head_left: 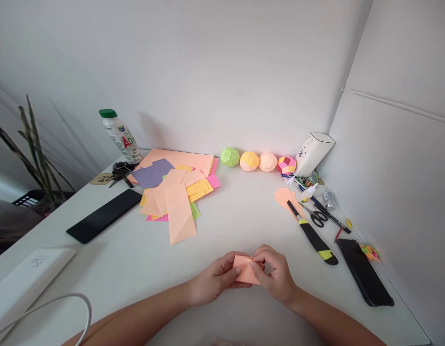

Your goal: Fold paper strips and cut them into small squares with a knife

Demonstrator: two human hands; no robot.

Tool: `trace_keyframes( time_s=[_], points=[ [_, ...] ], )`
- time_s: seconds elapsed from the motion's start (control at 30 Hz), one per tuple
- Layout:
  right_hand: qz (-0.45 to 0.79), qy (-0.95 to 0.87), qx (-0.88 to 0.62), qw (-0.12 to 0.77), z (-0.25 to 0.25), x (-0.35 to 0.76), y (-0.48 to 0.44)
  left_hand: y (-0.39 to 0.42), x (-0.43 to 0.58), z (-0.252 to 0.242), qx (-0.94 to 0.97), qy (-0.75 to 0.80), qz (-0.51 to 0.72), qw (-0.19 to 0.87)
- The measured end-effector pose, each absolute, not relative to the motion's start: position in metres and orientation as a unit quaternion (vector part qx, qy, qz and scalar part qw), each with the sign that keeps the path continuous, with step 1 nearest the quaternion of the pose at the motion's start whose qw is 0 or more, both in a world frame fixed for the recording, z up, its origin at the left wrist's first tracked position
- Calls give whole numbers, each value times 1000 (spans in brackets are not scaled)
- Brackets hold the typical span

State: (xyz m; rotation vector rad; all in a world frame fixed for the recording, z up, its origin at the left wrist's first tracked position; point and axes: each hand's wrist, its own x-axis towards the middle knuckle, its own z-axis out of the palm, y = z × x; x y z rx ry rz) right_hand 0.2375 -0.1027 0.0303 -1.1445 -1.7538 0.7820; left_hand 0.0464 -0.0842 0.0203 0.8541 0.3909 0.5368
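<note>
Between my two hands, near the table's front edge, is a small peach-coloured piece of paper [247,273]. My left hand [222,274] grips its left side, thumb on top and fingers behind. At the right upper edge my right hand [274,271] pinches the paper between thumb and fingertips. Part of the paper is hidden by my fingers, so I cannot tell how it is folded. Beyond my hands lies a loose pile of coloured paper [181,211]. A smaller stack of peach pieces [283,196] lies to the right, partly beneath a knife with a black and lime handle [316,240].
Several faceted paper balls [249,161] line the wall beside a white box [313,154]. Scissors [318,218], a glue bottle [309,192] and a black phone [364,271] are at right. At left are a black slab [105,215], a bottle [121,137] and a white device [31,278] near a cable [87,302].
</note>
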Motion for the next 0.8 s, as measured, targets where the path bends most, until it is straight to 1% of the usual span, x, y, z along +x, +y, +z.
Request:
trace_keyframes(
  time_s=[0.17, 0.8],
  points=[
    [322, -697, -470, 435, 31, 236, -104, -86, 47, 17, 414, 210, 267, 845],
    [321, -680, -486, 444, 28, 233, -105, -87, 51, 19, 431, 219, 279, 830]
  ],
)
